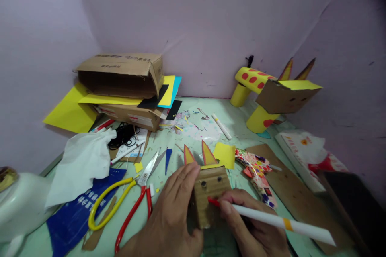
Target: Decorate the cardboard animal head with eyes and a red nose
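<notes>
A small cardboard animal head [209,192] with two orange-and-yellow ears and two dark eyes stands on the table near me. My left hand [170,217] lies flat against its left side, fingers stretched along the cardboard. My right hand [250,225] is closed on a white marker with a red tip [271,219]. The red tip touches the front face of the cardboard head below the eyes.
Two pairs of scissors, one yellow-handled [113,200] and one red-handled [135,209], lie to the left. A finished yellow giraffe with red spots [265,92] stands at the back right. Stacked cardboard boxes [123,76], coloured paper, a white tissue [81,160] and scraps crowd the left.
</notes>
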{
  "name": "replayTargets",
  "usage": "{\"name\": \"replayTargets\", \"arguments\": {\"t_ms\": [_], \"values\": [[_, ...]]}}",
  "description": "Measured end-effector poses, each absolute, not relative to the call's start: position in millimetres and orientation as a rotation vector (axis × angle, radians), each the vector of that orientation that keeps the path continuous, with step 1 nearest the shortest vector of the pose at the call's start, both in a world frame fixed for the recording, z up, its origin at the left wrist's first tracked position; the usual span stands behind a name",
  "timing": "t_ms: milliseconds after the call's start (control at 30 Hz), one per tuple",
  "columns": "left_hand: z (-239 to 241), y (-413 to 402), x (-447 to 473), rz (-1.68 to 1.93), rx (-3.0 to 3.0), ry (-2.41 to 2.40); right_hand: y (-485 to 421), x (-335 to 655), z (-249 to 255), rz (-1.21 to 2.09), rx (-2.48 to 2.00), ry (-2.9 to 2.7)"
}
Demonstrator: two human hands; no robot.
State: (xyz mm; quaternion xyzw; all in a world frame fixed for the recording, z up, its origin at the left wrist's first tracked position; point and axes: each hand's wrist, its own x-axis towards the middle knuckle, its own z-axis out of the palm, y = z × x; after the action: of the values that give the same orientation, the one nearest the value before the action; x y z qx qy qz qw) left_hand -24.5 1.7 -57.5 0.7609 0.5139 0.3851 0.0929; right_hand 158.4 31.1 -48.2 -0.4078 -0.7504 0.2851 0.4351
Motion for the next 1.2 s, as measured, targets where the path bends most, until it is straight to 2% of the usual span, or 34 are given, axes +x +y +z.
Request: {"name": "replayTargets", "arguments": {"t_ms": [567,1200], "values": [[-56,1,-23,1.122,2.287,1.616,28,160,-59,0.742,-1.120,-1.665],[-56,0,-24,1.074,2.250,1.593,29,161,-58,0.712,-1.100,-1.769]]}}
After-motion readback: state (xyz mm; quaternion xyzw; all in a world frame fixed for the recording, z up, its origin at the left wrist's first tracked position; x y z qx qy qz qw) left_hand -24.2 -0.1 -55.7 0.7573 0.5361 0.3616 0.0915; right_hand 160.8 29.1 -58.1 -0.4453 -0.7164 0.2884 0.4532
